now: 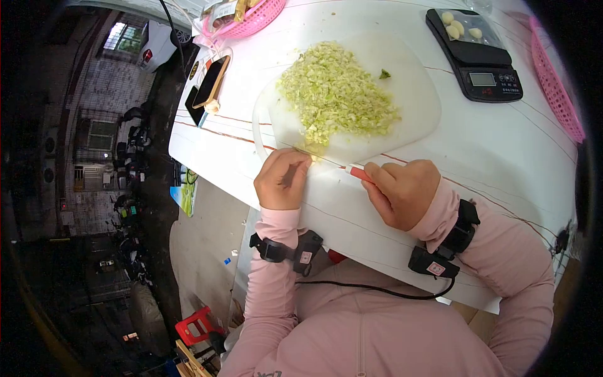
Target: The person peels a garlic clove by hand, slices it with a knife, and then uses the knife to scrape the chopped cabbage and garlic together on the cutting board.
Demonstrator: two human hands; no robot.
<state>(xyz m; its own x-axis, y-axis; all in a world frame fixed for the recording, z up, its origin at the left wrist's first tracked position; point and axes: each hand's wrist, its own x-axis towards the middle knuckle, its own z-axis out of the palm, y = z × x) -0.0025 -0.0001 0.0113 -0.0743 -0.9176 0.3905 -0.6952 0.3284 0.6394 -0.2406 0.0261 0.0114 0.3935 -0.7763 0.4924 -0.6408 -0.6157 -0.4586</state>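
White cutting board (414, 110) bears chopped greens (336, 88) over its middle and left. Black scale (482, 66) sits right of board. Right hand (407, 191) and left hand (281, 180) are near board's front edge: left curled, grasp cannot be told; right clenched round red-handled knife (360, 174). Pale bits (316, 158) lie by left fingertips.

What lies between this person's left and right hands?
In the head view, a knife spans the gap: handle in the right hand, blade toward the left hand. Small pale bits lie near the blade.
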